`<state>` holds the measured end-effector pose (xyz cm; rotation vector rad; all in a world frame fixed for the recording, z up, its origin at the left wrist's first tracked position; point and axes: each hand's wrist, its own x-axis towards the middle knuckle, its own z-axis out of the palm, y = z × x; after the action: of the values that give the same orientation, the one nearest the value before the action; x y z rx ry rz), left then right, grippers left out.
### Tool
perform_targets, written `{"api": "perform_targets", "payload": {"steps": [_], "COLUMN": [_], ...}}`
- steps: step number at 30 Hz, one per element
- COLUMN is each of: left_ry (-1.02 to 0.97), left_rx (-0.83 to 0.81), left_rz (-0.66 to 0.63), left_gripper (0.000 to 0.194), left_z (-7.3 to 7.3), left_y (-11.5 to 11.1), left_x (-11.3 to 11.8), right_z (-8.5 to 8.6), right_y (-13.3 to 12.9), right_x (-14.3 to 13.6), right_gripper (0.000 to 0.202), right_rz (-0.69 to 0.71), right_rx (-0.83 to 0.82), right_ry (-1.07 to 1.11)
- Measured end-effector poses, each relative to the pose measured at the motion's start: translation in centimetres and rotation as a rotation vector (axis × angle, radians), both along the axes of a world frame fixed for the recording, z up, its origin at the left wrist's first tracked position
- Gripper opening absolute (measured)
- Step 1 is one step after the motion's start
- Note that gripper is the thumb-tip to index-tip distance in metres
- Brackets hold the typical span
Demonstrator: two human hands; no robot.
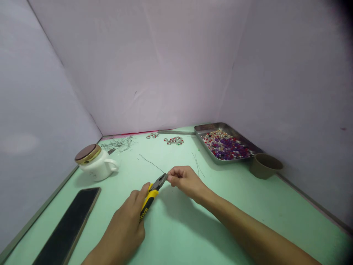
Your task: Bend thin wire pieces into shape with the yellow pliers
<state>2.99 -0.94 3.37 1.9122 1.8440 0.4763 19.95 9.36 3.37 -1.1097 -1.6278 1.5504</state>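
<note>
Yellow and black pliers (150,200) are in my left hand (128,217), its fingers wrapped round the handles. The metal jaws point up and right, and a thin dark wire (151,162) runs from their tip up to the left over the green table. Right beside the jaws, my right hand (186,181) is closed in a pinch at the wire's near end; the bit between its fingertips is too small to make out. Small rings of red, green and clear beads (175,140) lie beyond the hands.
At the left are a white lidded mug (99,167), a black phone (70,224) and a heap of wire pieces (118,144). A metal tray (215,159) of mixed beads and a brown cup (263,170) stand at the right. Loose wires (197,164) lie between. Pale walls surround the table (220,221).
</note>
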Motion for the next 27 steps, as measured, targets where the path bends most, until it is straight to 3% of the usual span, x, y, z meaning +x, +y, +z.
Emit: {"api": "perform_targets", "payload": {"steps": [4, 7, 11, 13, 18, 23, 27], "left_ry": [-0.521, -0.898, -1.2, -1.14, -0.552, -0.308, -0.151], "left_rx": [-0.249, -0.479, -0.578, -0.547, -0.266, -0.046, 0.033], "left_rz": [-0.109, -0.152, -0.084, -0.091, -0.081, -0.05, -0.043], "left_gripper": [0.013, 0.023, 0.034, 0.032, 0.007, 0.044, 0.059], "left_z": [1.2, 1.3, 0.6, 0.6, 1.7, 0.4, -1.3], "left_y": [0.1, 0.0, 0.0, 0.1, 0.3, 0.0, -0.2], "left_x": [0.1, 0.0, 0.0, 0.2, 0.7, 0.3, -0.1], "right_z": [0.8, 1.3, 1.5, 1.5, 0.9, -0.1, -0.2], "right_y": [0.0, 0.1, 0.3, 0.3, 0.3, 0.4, 0.3], "right_x": [0.3, 0.7, 0.9, 0.9, 0.8, 0.5, 0.3], "right_gripper": [0.009, 0.009, 0.011, 0.01, 0.009, 0.011, 0.012], "right_rz": [0.04, 0.083, 0.117, 0.116, 0.068, 0.071, 0.053], "right_rx": [-0.017, -0.058, -0.089, -0.048, 0.05, 0.036, 0.018], "right_ry": [0.005, 0.09, 0.138, 0.106, -0.005, 0.014, 0.048]}}
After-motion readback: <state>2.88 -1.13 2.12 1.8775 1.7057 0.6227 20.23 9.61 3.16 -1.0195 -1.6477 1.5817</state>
